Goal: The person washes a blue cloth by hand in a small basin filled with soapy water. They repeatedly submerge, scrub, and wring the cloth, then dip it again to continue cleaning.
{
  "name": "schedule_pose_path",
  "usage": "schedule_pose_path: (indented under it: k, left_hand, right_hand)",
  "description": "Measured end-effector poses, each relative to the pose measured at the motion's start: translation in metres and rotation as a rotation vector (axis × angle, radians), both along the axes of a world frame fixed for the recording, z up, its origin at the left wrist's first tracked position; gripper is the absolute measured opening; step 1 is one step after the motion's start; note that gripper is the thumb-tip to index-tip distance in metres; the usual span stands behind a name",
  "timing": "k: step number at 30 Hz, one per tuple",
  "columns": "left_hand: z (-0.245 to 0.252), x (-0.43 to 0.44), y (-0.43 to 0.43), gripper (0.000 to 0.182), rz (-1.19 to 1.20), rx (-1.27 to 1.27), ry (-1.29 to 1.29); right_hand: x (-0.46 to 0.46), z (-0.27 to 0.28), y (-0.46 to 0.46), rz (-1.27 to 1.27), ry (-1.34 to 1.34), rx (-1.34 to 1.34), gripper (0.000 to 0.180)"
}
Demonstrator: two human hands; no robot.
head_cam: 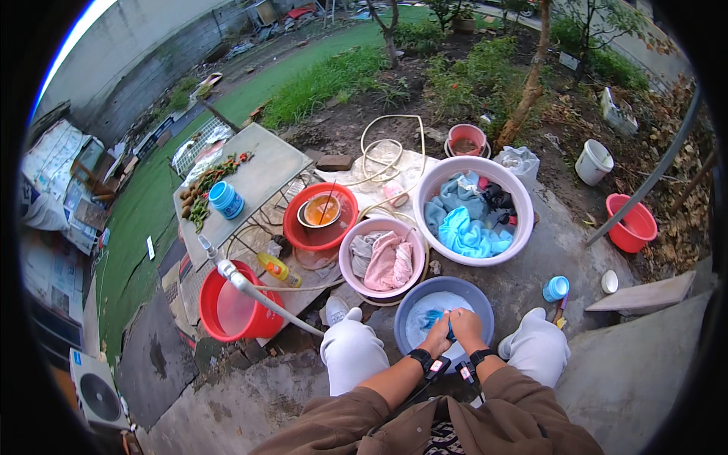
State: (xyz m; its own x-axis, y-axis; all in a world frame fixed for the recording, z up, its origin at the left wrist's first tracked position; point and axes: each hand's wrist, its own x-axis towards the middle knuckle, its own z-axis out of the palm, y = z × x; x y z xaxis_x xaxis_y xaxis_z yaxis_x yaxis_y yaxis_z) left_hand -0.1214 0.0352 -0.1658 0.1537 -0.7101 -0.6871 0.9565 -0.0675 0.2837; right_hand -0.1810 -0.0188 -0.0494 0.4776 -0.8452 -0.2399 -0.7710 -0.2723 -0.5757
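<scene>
Between my knees stands a blue-grey plastic basin (402,307) of soapy water (418,307). My left hand (437,335) and my right hand (467,327) are close together over it, both closed on a wet blue cloth (433,318). Part of the cloth trails into the suds; the rest is hidden by my fingers. Just beyond is a pink basin (344,267) with a pink cloth (388,261) and a grey cloth (361,253). Farther right, a large pale lilac tub (526,227) holds a bright blue garment (472,236), a grey-blue garment (462,196) and dark pieces in water.
A red bucket (207,304) of water stands left, below a standpipe tap (233,273). Near it are a yellow bottle (278,270) and a red basin (290,227) holding bowls. Vegetables lie on a low table (267,153). A hose (369,151) coils behind. Right are a blue jar (554,289) and a board (642,296).
</scene>
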Motion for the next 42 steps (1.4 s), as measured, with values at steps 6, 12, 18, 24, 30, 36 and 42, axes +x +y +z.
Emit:
schedule_pose_path:
  k: [6,12,18,24,30,36,42]
  left_hand:
    - [0.011,0.014,0.004,0.056,0.027,-0.018,0.096]
    - [0.028,-0.001,-0.002,0.056,0.013,0.001,0.028]
    - [0.029,0.015,0.005,0.057,0.044,0.032,-0.038]
    - [0.029,0.007,0.001,0.040,-0.025,-0.093,0.008]
    - [0.033,0.018,0.003,0.041,0.006,-0.032,0.086]
    - [0.055,0.004,-0.001,0.045,-0.052,0.001,-0.065]
    - [0.052,0.032,-0.003,0.041,0.060,0.073,-0.077]
  right_hand:
    - [0.001,-0.009,0.008,0.147,0.061,0.106,0.039]
    - [0.002,-0.005,0.000,-0.016,-0.008,-0.012,0.038]
    - [0.002,-0.008,0.008,0.040,-0.004,0.007,0.037]
    - [0.002,0.006,0.002,-0.075,-0.012,-0.017,0.036]
    - [0.000,0.009,0.008,0.053,-0.053,0.057,0.038]
    - [-0.009,-0.009,-0.014,-0.010,-0.083,-0.035,0.039]
    - [-0.027,-0.016,0.006,0.058,-0.121,-0.062,0.030]
